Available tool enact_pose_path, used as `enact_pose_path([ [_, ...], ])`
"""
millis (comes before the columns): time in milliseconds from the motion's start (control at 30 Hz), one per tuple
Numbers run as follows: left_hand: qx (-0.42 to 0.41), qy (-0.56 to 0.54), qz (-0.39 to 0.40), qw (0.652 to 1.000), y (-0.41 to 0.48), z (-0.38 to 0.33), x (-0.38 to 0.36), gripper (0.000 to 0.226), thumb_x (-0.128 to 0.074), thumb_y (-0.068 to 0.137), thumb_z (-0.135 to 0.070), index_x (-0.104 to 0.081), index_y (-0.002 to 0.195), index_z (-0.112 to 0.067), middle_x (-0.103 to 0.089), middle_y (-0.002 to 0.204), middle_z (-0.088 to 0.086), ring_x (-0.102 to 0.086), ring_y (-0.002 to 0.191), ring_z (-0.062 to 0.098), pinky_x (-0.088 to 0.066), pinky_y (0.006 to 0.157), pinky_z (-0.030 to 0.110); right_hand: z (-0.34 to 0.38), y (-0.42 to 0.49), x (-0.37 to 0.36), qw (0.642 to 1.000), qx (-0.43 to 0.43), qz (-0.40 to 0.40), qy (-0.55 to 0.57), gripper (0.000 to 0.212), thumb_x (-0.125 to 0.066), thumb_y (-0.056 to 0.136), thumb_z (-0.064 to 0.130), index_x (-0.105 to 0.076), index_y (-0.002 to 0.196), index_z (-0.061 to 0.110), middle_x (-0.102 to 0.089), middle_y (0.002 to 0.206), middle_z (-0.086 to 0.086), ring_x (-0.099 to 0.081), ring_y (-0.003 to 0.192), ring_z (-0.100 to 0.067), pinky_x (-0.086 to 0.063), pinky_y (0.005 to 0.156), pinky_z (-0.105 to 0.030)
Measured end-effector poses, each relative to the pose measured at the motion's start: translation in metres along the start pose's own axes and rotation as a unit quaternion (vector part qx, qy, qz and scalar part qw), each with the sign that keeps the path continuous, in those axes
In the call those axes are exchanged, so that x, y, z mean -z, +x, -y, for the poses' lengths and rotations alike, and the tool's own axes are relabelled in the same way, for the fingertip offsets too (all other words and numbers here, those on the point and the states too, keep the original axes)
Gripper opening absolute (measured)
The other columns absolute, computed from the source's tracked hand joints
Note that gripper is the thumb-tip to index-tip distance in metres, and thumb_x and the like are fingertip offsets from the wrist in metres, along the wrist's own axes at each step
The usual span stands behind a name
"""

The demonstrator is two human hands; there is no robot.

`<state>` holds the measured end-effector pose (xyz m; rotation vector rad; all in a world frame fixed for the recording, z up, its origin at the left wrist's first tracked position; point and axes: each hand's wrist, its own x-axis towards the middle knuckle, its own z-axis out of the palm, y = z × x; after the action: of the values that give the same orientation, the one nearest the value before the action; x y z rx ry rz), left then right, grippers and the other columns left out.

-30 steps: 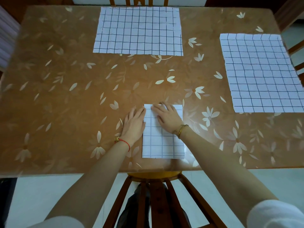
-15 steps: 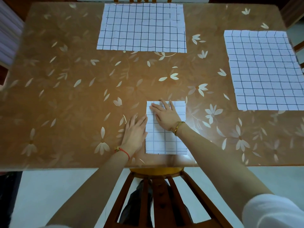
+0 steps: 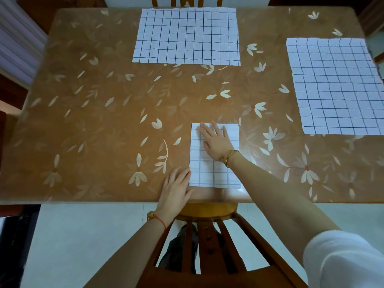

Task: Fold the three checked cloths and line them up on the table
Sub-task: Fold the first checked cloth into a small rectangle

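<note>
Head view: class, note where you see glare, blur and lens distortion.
Head view: glare whitens the table right of the folded cloth; the table's edges bow, wide-angle distortion; the left hand and near edge look slightly blurred; the grid on the far cloth is sharp.

The right-side cloth (image 3: 336, 86) runs past the view's edge — its near corner unseen.
</note>
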<state>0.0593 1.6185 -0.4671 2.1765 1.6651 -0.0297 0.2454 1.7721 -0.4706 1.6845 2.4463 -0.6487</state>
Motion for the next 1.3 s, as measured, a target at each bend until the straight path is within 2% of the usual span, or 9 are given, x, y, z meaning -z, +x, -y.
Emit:
enact_pose_path([
  [200, 0.086, -0.153, -0.059, 0.983, 0.034, -0.001, 0.017, 0.036, -0.051, 0.099, -0.028, -0.057, 0.133, -0.018, -0.055, 0.134, 0.0, -0.048, 0.123, 0.02, -0.037, 0.112, 0.045, -0.039, -0.021, 0.008, 0.931, -0.225, -0.222, 0.18, 0.03, -0.052, 0.09, 0.016, -0.053, 0.117, 0.004, -0.055, 0.121, -0.019, -0.052, 0.112, -0.036, -0.045, 0.092, -0.043],
  [333, 0.199, -0.326, -0.088, 0.92, 0.074, -0.006, 0.036, 0.037, -0.062, 0.095, -0.019, -0.056, 0.132, -0.016, -0.063, 0.119, -0.001, -0.061, 0.101, 0.015, -0.052, 0.089, 0.029, -0.07, -0.041, 0.008, 0.841, -0.364, -0.221, 0.333, 0.022, -0.053, 0.09, 0.017, -0.059, 0.085, -0.004, -0.059, 0.077, -0.015, -0.052, 0.07, -0.023, -0.048, 0.067, -0.038],
  [500, 0.249, -0.381, -0.084, 0.886, 0.123, -0.005, 0.045, 0.036, -0.064, 0.091, -0.011, -0.058, 0.127, -0.008, -0.068, 0.116, 0.008, -0.062, 0.093, 0.018, -0.047, 0.084, 0.025, -0.089, -0.049, 0.008, 0.832, -0.354, -0.209, 0.372, 0.006, -0.063, 0.085, 0.014, -0.064, 0.09, 0.011, -0.06, 0.074, 0.002, -0.054, 0.065, -0.008, -0.036, 0.053, -0.006],
  [600, 0.278, -0.436, -0.078, 0.852, 0.147, -0.004, 0.05, 0.039, -0.062, 0.092, -0.006, -0.055, 0.13, -0.008, -0.065, 0.12, 0.008, -0.066, 0.079, 0.023, -0.057, 0.072, 0.026, -0.093, -0.039, 0.011, 0.818, -0.317, -0.206, 0.434, 0.011, -0.065, 0.086, 0.014, -0.06, 0.096, 0.015, -0.062, 0.076, -0.002, -0.057, 0.058, -0.011, -0.049, 0.059, -0.012],
  [667, 0.301, -0.482, -0.074, 0.819, 0.16, -0.005, 0.055, 0.042, -0.059, 0.092, 0.0, -0.052, 0.134, -0.006, -0.061, 0.121, 0.008, -0.064, 0.063, 0.021, -0.056, 0.052, 0.018, -0.094, -0.029, 0.013, 0.822, -0.305, -0.181, 0.446, 0.017, -0.066, 0.085, 0.015, -0.059, 0.101, 0.014, -0.062, 0.075, -0.002, -0.058, 0.063, -0.015, -0.053, 0.069, -0.029],
  [800, 0.318, -0.514, -0.064, 0.794, 0.179, -0.008, 0.061, 0.046, -0.058, 0.091, 0.006, -0.051, 0.135, -0.007, -0.057, 0.123, 0.008, -0.064, 0.058, 0.019, -0.054, 0.048, 0.017, -0.093, -0.009, 0.016, 0.841, -0.279, -0.129, 0.445, 0.032, -0.067, 0.08, 0.007, -0.053, 0.11, 0.01, -0.053, 0.072, 0.003, -0.057, 0.074, -0.022, -0.052, 0.076, -0.039],
  [1000, 0.331, -0.522, -0.036, 0.785, 0.192, -0.005, 0.059, 0.045, -0.062, 0.086, 0.01, -0.056, 0.129, -0.004, -0.06, 0.111, 0.016, -0.06, 0.062, 0.018, -0.055, 0.047, 0.019, -0.094, 0.004, 0.018, 0.911, -0.277, -0.088, 0.291, 0.037, -0.069, 0.072, 0.01, -0.05, 0.103, 0.004, -0.054, 0.082, -0.005, -0.052, 0.074, -0.021, -0.044, 0.066, -0.033],
  [1100, 0.339, -0.52, -0.033, 0.783, 0.194, 0.001, 0.059, 0.036, -0.061, 0.084, 0.013, -0.064, 0.118, 0.001, -0.059, 0.082, 0.013, -0.058, 0.059, 0.016, -0.056, 0.047, 0.02, -0.095, 0.006, 0.02, 0.911, -0.284, -0.077, 0.29, 0.032, -0.07, 0.072, 0.01, -0.051, 0.097, 0.003, -0.055, 0.086, -0.008, -0.052, 0.076, -0.021, -0.041, 0.063, -0.028],
  [1300, 0.335, -0.539, -0.048, 0.772, 0.192, 0.005, 0.068, 0.02, -0.062, 0.086, 0.01, -0.065, 0.1, -0.004, -0.064, 0.087, 0.012, -0.06, 0.057, 0.017, -0.057, 0.049, 0.021, -0.093, 0.003, 0.016, 0.901, -0.246, -0.121, 0.338, 0.029, -0.071, 0.074, 0.009, -0.046, 0.087, 0.011, -0.048, 0.077, 0.001, -0.045, 0.067, -0.011, -0.038, 0.062, -0.023],
])
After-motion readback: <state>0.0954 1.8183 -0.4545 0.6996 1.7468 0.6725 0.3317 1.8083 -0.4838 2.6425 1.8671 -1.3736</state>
